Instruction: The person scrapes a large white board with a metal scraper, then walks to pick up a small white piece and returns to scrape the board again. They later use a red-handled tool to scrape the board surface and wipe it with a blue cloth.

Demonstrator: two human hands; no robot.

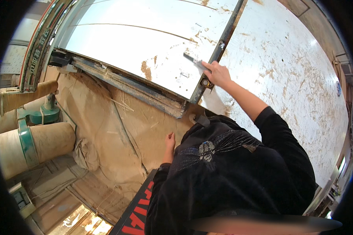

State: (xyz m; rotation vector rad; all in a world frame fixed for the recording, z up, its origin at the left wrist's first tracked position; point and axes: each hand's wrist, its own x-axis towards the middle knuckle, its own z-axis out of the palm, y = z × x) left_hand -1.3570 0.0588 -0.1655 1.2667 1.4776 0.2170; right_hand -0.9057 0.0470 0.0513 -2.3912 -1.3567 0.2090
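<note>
My right hand point(217, 73) reaches over the white machine table, closed around a slim, short tool point(191, 58) with a dark end and a greyish, blurred body. Its exact kind I cannot make out. The tool points to the far left, over the white panel point(164, 51), close to the surface; whether it touches is unclear. Just below this hand, a round metal fitting point(206, 82) sits at the near end of a dark rail point(223, 43). Low beside my body, away from the table, my left hand point(170, 140) hangs with curled fingers and nothing visible in them.
Sawdust patches point(146, 70) dot the panel. A scuffed white tabletop point(286, 78) extends right of the rail. A dusty metal beam point(125, 84) runs along the panel's near edge. At left stand large dust bags point(53, 143) with a green band; a cable point(123, 129) crosses the dusty floor.
</note>
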